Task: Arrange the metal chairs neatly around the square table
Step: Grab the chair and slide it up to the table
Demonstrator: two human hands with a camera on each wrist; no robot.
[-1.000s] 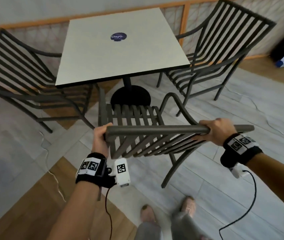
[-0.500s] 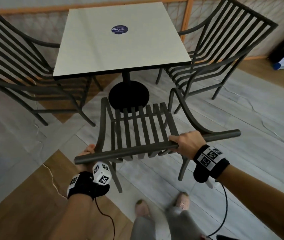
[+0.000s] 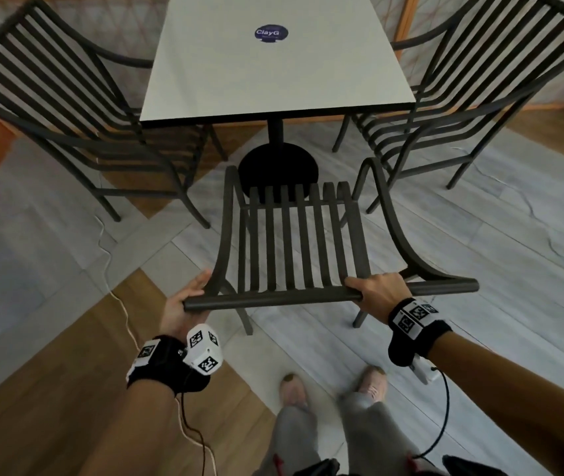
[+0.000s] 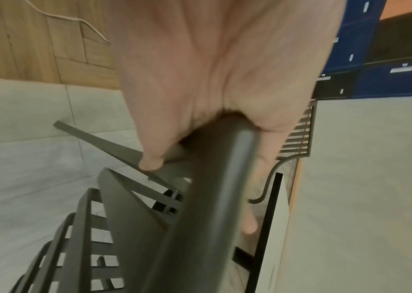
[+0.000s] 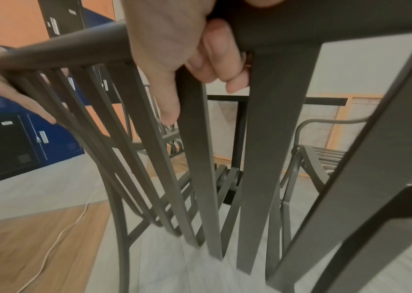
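The dark grey slatted metal chair (image 3: 294, 242) stands on the pale grey plank floor (image 3: 479, 235) just in front of the person, its seat facing the white square table (image 3: 273, 63) and its curled front edge close to the table's round black pedestal base (image 3: 277, 170). Its flat, matte slats run lengthwise from the backrest toward the table, while the round tubular top rail (image 3: 328, 296) lies crosswise, from left to right in the head view. Curved armrests sweep down on both sides. The right hand (image 3: 378, 293) is closed over the top rail right of its middle, fingers wrapped round the tube and thumb lying down along a back slat in the right wrist view. The left hand (image 3: 184, 305) sits at the rail's left end, palm under the tube; the fingers reach past the rail and the thumb presses on the flat armrest strip, a loose clasp rather than a tight fist. Two matching slatted metal chairs flank the table, one at its left side (image 3: 67, 108) and one at its right (image 3: 472, 91), seats tucked partly under the top. A round dark blue sticker (image 3: 271, 33) marks the tabletop. A thin white cable (image 3: 115, 280) trails across the wood-tone floor strip (image 3: 50, 389).
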